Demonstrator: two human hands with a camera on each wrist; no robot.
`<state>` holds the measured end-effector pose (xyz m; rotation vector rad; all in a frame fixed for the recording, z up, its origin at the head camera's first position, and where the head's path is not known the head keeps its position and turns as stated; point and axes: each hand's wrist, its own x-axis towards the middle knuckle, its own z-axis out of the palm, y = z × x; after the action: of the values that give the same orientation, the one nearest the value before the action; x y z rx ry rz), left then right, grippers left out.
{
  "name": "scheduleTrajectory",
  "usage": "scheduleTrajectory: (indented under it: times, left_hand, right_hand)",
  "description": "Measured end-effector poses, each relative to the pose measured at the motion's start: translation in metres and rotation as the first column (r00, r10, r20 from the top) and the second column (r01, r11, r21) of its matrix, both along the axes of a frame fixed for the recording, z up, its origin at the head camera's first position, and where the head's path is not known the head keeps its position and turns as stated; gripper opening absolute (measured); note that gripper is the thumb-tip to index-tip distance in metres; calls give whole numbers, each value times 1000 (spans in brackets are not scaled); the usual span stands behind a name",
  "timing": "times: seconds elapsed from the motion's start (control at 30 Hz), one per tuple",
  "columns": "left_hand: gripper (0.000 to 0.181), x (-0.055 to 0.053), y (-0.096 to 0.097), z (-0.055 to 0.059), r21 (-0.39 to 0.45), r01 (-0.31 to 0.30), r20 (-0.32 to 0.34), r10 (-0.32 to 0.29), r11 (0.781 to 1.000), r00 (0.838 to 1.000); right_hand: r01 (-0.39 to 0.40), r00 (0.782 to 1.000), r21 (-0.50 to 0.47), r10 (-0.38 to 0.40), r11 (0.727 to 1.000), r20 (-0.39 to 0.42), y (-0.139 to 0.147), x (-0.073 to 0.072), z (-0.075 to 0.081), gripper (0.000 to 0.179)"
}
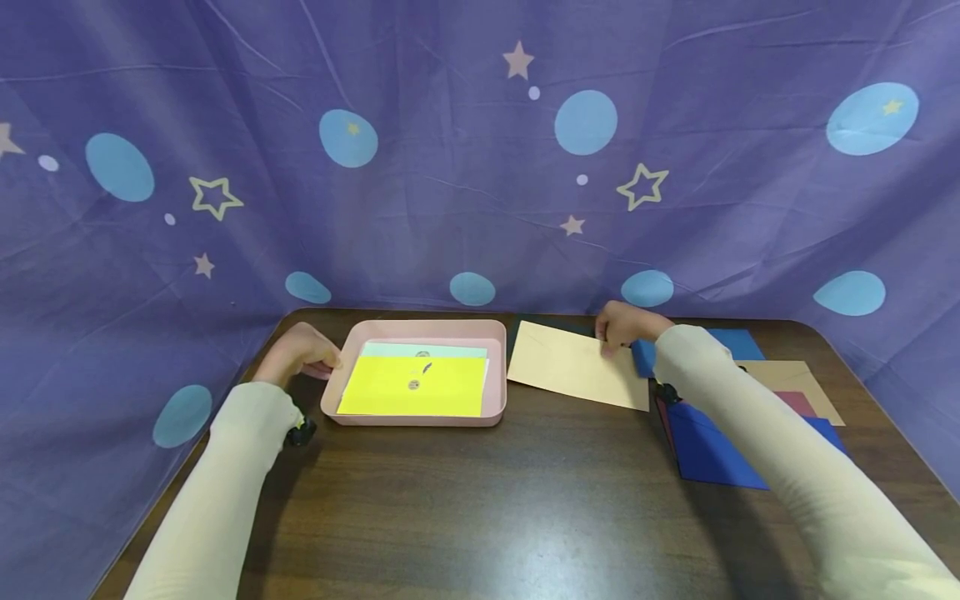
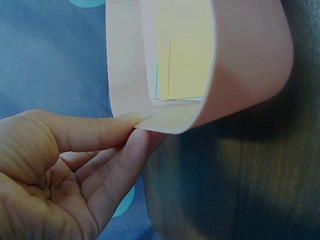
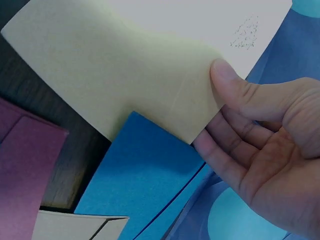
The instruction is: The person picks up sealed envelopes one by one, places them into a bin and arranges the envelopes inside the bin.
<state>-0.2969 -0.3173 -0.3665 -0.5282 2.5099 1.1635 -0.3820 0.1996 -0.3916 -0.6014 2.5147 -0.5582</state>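
A pink tray [image 1: 416, 421] lies toward the back left of the table. Inside it, a yellow envelope [image 1: 442, 396] overlaps a mint-green one [image 1: 457, 350]. My left hand [image 1: 303, 350] pinches the tray's left rim between thumb and fingers, as the left wrist view shows up close. Right of the tray, a cream envelope [image 1: 577, 367] is held by my right hand [image 1: 622, 325]. In the right wrist view the thumb presses on its face, with fingers behind its edge. A small printed mark [image 3: 245, 34] shows near that envelope's corner. Directly beneath it sits a blue envelope [image 3: 145, 165].
At the right lie more envelopes: a dark blue one [image 1: 712, 454], a tan one [image 1: 795, 379] and a dark red one [image 3: 30, 160]. A dark flat piece [image 1: 558, 322] shows behind the cream envelope. A purple curtain [image 1: 450, 225] hangs along the table's back edge.
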Motion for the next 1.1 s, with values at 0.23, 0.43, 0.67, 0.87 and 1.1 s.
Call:
scheduleTrajectory:
  times: [0.23,0.43,0.67,0.87,1.1]
  left_hand:
    - [21,0,1,0,0,4,3,-4,1000,1000]
    - [22,1,1,2,4,8,3,-8,1000,1000]
    - [21,1,2,3,0,4,7,-4,1000,1000]
    - [23,1,1,3,-1,2,7,-2,1000,1000]
    - [24,1,1,4,-2,3,9,-3,1000,1000]
  right_hand:
    - [74,992,-99,-63,992,110,6,1,1,8]
    - [93,987,-125,-75,988,142,9,2,4,6]
    - [120,983,-159,-96,980,153,14,2,7,9]
    - [146,978,-221,-107,964,179,20,-1,5,10]
    - [217,959,-332,-137,918,249,23,-5,8,9]
